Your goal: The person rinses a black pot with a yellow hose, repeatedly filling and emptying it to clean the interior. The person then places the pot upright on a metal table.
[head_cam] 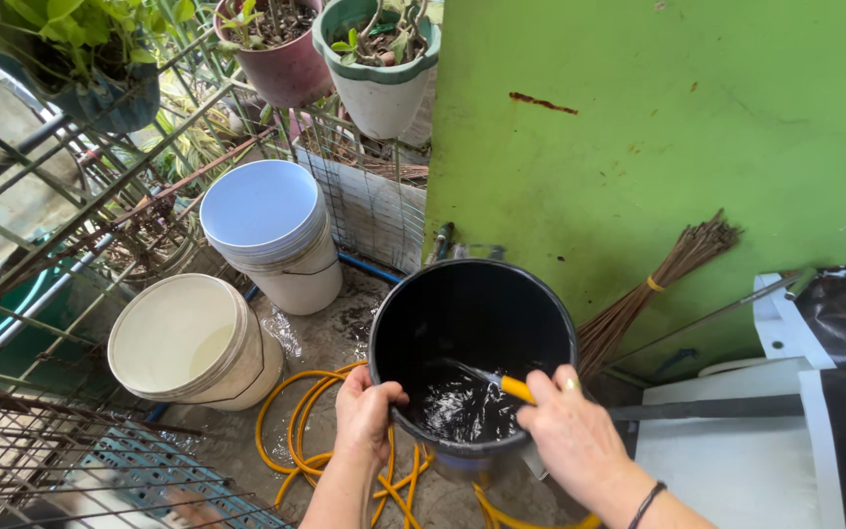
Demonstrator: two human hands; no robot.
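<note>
Tightly: left hand [364,409] on bucket rim [380,387]

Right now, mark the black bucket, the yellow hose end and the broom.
black bucket [470,271]: head view, far rim.
yellow hose end [516,389]: head view, tip by the right hand's fingers.
broom [673,266]: head view, bundled sticks near the yellow band.

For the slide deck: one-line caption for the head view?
Left hand grips black bucket rim; right hand aims yellow hose, spraying water inside.
</note>
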